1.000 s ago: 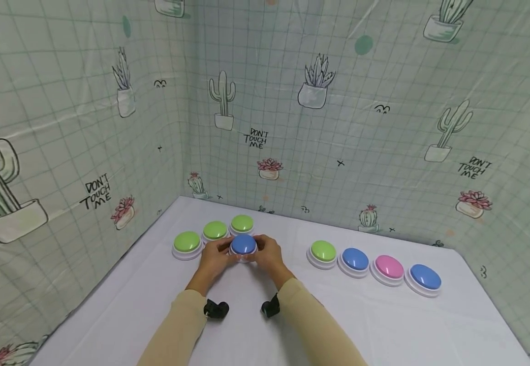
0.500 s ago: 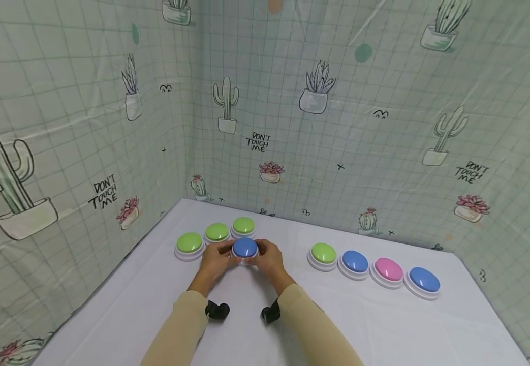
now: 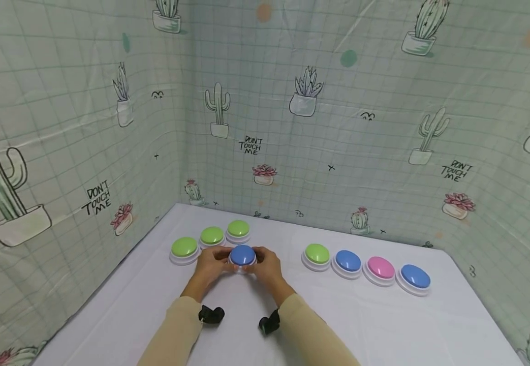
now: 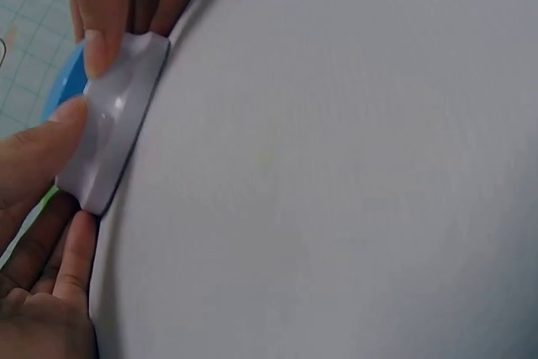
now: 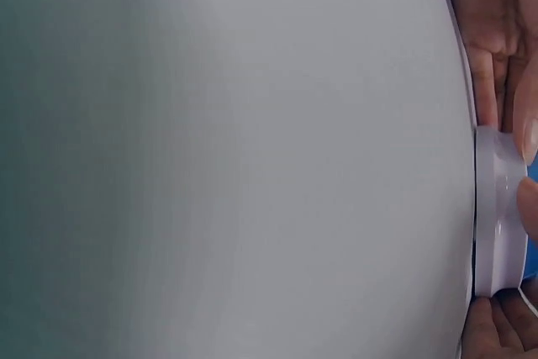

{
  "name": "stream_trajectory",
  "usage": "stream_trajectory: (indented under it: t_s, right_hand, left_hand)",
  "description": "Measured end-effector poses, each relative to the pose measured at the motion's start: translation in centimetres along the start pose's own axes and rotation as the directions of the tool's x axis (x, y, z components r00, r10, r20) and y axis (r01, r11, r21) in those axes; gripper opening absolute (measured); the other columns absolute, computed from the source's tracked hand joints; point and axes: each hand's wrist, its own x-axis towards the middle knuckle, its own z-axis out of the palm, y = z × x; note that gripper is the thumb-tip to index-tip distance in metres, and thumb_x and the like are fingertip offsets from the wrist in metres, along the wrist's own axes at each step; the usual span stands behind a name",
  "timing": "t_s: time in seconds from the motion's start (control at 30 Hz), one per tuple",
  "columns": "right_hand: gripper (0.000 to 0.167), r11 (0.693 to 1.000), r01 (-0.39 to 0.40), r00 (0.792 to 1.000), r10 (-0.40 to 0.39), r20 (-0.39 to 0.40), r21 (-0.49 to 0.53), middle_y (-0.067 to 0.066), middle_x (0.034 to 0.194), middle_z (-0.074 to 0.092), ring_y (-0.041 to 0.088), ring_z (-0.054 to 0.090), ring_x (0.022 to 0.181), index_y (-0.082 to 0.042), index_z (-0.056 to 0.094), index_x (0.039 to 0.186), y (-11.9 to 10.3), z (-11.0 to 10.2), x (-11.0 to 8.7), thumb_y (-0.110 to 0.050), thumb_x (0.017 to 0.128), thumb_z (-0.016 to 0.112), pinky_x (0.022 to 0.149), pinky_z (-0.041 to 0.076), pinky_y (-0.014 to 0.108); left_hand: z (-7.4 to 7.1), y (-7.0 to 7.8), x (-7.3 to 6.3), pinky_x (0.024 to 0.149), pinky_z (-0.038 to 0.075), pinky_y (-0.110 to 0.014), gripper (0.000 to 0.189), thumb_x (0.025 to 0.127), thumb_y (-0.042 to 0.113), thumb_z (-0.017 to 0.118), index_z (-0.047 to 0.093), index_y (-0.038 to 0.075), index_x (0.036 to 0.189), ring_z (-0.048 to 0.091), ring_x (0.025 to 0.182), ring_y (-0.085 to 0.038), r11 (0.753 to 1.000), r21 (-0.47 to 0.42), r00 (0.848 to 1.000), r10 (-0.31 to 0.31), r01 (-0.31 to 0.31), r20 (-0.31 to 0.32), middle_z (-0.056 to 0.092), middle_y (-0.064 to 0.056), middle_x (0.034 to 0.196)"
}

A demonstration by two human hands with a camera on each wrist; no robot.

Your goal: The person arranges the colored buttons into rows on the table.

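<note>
The blue button [image 3: 242, 255] is, we see, on or just above the white table [image 3: 374, 325] (which, we cannot tell), pinched by the left hand [image 3: 210, 265] and right hand [image 3: 269, 267], just in front of three green buttons [image 3: 212, 235].

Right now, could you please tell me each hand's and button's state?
Held round, white-based blue button: upright, between hands.
Left hand: gripping its left side.
Right hand: gripping its right side.
Three round, white-based green buttons, left: upright, unheld.
Right row's round, white-based green button: upright, unheld.
Neighbouring round, white-based blue button: upright, unheld.
Round, white-based pink button: upright, unheld.
Rightmost round, white-based blue button: upright, unheld.
</note>
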Motion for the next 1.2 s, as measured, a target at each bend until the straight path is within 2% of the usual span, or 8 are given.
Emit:
stream_trajectory:
  t_s: [0.2,0.4,0.57,0.77,1.2]
  right_hand:
    - [0.061,1.000,-0.002,1.000,0.003,-0.022,0.018,0.024,0.135,0.067,0.040,0.061,0.131,0.007,0.064,0.135,0.4,-0.3,-1.0,0.003,0.078,0.087,0.114,0.047,0.051]
    - [0.062,0.998,-0.024,0.999,0.026,-0.034,0.058,0.024,0.135,0.067,0.040,0.061,0.132,0.005,0.065,0.135,0.7,-0.9,-1.9,0.004,0.077,0.088,0.113,0.048,0.051]
    - [0.064,0.992,-0.040,0.998,0.045,-0.037,0.122,0.025,0.136,0.067,0.040,0.060,0.133,0.006,0.065,0.135,1.1,-1.9,-2.6,0.006,0.076,0.089,0.113,0.048,0.050]
    - [0.064,0.989,-0.049,0.998,0.053,-0.026,0.137,0.026,0.135,0.067,0.040,0.061,0.132,0.008,0.064,0.136,1.7,-3.9,-3.8,0.007,0.077,0.088,0.111,0.049,0.050]
    - [0.064,0.987,-0.064,0.998,0.067,-0.021,0.145,0.029,0.138,0.064,0.043,0.058,0.134,0.011,0.060,0.138,3.4,-9.4,-6.2,0.007,0.079,0.086,0.110,0.050,0.050]
  left_hand:
    - [0.5,0.0,-0.6,0.104,0.056,-0.044,0.052,0.071,-0.015,0.088,0.074,-0.005,0.121,0.070,0.116,-0.036,1.000,-0.020,1.000,-0.012,0.012,0.012,0.074,-0.023,0.120]
    - [0.9,0.1,-1.2,0.101,0.058,-0.044,0.052,0.069,-0.015,0.089,0.075,-0.004,0.118,0.071,0.113,-0.034,1.000,0.013,1.000,-0.007,0.007,0.011,0.076,-0.020,0.117]
    - [1.8,0.5,-1.7,0.099,0.059,-0.043,0.052,0.069,-0.013,0.090,0.075,-0.004,0.118,0.072,0.111,-0.034,0.999,0.035,0.999,0.007,-0.008,0.035,0.076,-0.020,0.116]
    - [3.4,0.7,-2.4,0.097,0.060,-0.039,0.052,0.069,-0.013,0.091,0.075,-0.005,0.118,0.073,0.112,-0.034,1.000,0.008,0.997,0.028,-0.028,0.077,0.075,-0.021,0.118]
    - [8.2,1.6,-3.6,0.093,0.062,-0.039,0.049,0.066,-0.010,0.094,0.077,-0.004,0.112,0.075,0.103,-0.029,0.994,0.025,0.981,0.098,-0.104,0.165,0.078,-0.017,0.110]
